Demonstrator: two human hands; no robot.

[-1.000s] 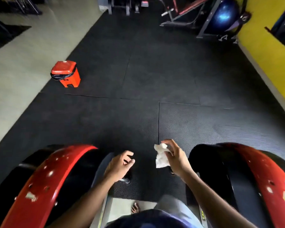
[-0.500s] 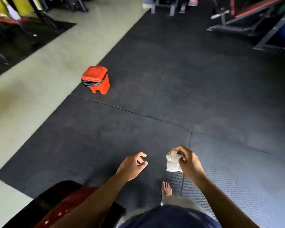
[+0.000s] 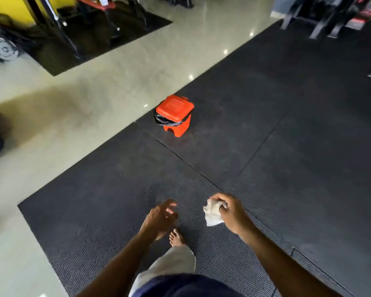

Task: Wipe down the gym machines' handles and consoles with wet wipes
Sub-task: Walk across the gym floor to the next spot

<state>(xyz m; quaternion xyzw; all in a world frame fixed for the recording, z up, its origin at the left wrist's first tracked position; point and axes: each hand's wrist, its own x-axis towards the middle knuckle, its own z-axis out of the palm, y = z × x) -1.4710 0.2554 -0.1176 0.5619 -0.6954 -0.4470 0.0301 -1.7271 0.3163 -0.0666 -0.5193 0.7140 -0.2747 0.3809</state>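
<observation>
One crumpled wet wipe is pinched in the right hand, its loose end hanging below the curled fingers. The left hand is held beside it with nothing in it, fingers loosely spread and blurred by motion. Both hands are carried over the black rubber mat, near its front edge, and a bare foot is planted on the mat just below them.

An orange bin with a closed lid and a black liner is set on the mat close to the edge that meets the pale tiled floor. It lies well ahead of the hands. Gym machines are seen only at the far corners of the view, out of reach.

The step in hand is judged to be disposal of the used wipe. It is done well if the wipe is kept bunched in the grip so that nothing drips or trails. The lid has to be lifted first, probably by the free left hand, or by a pedal if one is fitted, which cannot be told. The wipe should be let go only once it is directly over the opening. A fresh wipe is then needed before any handle or console is touched.
</observation>
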